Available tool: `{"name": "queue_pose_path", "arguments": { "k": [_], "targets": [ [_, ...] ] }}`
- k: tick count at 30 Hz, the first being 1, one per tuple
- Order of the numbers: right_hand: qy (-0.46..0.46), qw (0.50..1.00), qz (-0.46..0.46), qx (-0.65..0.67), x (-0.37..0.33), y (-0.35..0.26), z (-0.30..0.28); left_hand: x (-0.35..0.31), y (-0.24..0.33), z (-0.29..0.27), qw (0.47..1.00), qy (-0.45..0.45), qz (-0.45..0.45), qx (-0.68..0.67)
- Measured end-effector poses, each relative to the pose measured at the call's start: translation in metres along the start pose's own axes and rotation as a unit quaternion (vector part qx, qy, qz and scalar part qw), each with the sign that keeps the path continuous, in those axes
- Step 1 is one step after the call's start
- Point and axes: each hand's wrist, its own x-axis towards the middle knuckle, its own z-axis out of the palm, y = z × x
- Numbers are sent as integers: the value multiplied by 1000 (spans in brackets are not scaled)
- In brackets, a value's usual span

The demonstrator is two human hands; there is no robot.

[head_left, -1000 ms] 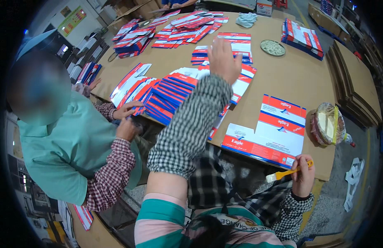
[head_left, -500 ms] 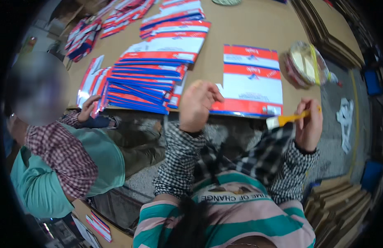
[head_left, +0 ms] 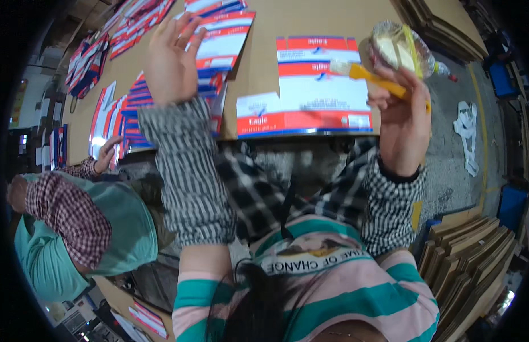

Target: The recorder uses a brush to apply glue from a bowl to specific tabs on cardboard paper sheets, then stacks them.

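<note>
My right hand (head_left: 406, 117) grips a paintbrush (head_left: 375, 80) by its yellow handle, its pale bristles held over the upper right of a flat printed carton (head_left: 324, 88). This red, white and blue sheet lies unfolded at the table's near edge, a smaller flap sticking out to its left. Beyond my right hand sits a plastic-lined bowl (head_left: 386, 50) with something pale and creamy in it. My left hand (head_left: 172, 68) reaches over a fanned pile of similar cartons (head_left: 227, 37), fingers apart and holding nothing; it hides part of the pile.
At the left a person in teal (head_left: 130, 208) has one hand (head_left: 106, 154) by the pile's near edge. More printed cartons (head_left: 142, 25) lie on the far left of the brown table (head_left: 310, 20). Brown cardboard (head_left: 467, 256) is stacked at lower right; a white scrap (head_left: 465, 137) lies on the floor.
My left hand has left the flat carton's left edge and moved up and left over the pile. My right hand has raised the brush from below the carton to above it.
</note>
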Motion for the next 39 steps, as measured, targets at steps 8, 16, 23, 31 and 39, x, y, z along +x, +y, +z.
{"name": "queue_pose_path", "arguments": {
  "k": [8,16,23,31,39],
  "targets": [
    [48,993,89,65,14,36,26,-121,-57,31,937,-172,-304,-13],
    [7,987,152,59,9,54,37,-130,-84,26,899,-76,-413,-124],
    [-4,982,166,91,6,53,37,-147,-85,31,907,-127,-401,-24],
    [-59,977,174,110,5,51,33,-166,-88,43,922,-215,-198,253],
    [-57,995,67,51,14,51,29,-184,-98,45,805,-341,108,473]
  ]
}}
